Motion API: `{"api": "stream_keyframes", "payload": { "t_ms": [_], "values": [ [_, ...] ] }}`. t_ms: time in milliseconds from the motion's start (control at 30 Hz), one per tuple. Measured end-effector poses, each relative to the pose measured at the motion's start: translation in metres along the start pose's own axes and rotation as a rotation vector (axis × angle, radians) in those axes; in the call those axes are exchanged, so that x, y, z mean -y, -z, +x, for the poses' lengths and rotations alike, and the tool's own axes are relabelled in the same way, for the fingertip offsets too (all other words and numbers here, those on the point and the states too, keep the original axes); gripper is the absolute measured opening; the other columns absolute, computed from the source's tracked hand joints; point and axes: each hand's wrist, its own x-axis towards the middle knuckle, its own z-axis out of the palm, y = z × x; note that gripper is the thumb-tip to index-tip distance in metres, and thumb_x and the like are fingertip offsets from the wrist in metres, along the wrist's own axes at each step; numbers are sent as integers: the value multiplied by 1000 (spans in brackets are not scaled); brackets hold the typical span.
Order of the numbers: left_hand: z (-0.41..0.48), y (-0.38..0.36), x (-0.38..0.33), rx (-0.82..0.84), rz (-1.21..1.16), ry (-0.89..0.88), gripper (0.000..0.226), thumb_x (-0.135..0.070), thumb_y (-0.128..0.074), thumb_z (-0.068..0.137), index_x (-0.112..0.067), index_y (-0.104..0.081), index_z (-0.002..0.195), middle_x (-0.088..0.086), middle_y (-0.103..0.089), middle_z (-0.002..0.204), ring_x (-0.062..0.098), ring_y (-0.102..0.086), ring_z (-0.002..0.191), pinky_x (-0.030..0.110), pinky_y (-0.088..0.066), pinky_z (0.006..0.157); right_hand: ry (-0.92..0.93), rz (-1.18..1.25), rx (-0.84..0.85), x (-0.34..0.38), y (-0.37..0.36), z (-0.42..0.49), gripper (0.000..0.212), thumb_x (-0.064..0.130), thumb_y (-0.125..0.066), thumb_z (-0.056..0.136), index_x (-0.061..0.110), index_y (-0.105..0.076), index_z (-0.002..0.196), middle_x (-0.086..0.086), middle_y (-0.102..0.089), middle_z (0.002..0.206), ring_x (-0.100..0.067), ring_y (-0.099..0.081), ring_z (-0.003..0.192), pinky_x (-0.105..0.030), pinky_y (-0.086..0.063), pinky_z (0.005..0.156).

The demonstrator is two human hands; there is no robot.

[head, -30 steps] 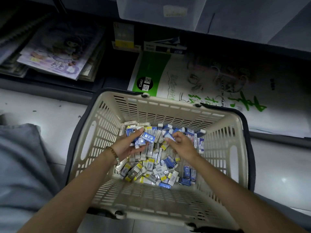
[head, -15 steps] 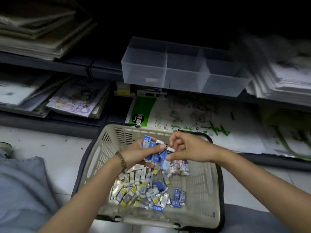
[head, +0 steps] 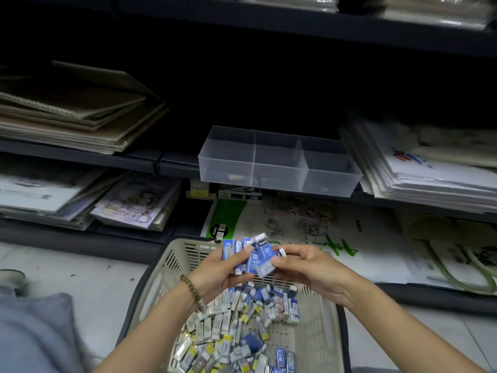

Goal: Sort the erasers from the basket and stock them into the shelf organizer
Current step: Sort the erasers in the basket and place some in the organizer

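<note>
While the person knelt over the floor, a fold of grey cloth point(head: 32, 335) filled the lower left corner of the view, and a stack of brown card-covered sketch pads point(head: 75, 109) lay at the left end of the dark metal shelf point(head: 139, 161). The left hand point(head: 217, 270), with a brown bead bracelet point(head: 191, 288) on its wrist, was curled round a fanned bunch of blue-sleeved erasers point(head: 243, 253), thumb across their fronts. It held them above the far edge of the beige slatted plastic basket point(head: 158, 281). A loose heap of white, yellow and blue wrapped erasers point(head: 228, 332) covered the basket's floor, thickest toward its left and near sides. On the shelf's front edge, beyond the hands, sat the clear plastic divided organizer point(head: 279, 164), well apart from the bunch. Below it a green-and-white paper pad point(head: 295, 230) leaned on the lower shelf. The right hand point(head: 312, 267) met the bunch's right side, fingers bent, forefinger and thumb pinching a small white-tipped eraser point(head: 281, 252). A stack of white plastic-wrapped pads point(head: 430, 173) occupied the shelf's right end.
</note>
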Motion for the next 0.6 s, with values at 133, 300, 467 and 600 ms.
{"api": "stream_keyframes", "payload": {
  "t_ms": [133,300,467,600],
  "values": [
    [-6,-3,-6,-10,59,-44,53,-37,-69,69,-7,-59,112,8,-74,96,17,-72,81,18,-55,58,-4,4,-28,-1,-3,-5,44,12,-75,71,6,-63,113,-16,-72,99,-19,-71,85,-20,-56,72],
    [-9,-10,-10,-8,173,-156,56,-40,-72,66,-19,-57,116,0,-73,99,15,-70,91,23,-55,67,4,10,-57,0,-10,-7,34,5,-72,76,2,-64,110,-15,-73,94,-16,-72,80,-18,-55,67],
    [-9,-13,-11,-34,190,-155,60,-40,-77,58,-21,-59,112,0,-74,94,14,-71,85,22,-54,63,64,-268,-49,7,-8,-12,27,19,-76,76,11,-70,101,-10,-74,96,-21,-70,93,-29,-54,88],
    [-9,-13,-12,-5,226,-86,67,-42,-80,51,-13,-61,109,2,-75,87,13,-71,76,19,-53,56,107,-420,-55,12,-5,-12,48,31,-79,70,23,-60,113,3,-73,90,-13,-69,91,-29,-48,93]
  ]
}}
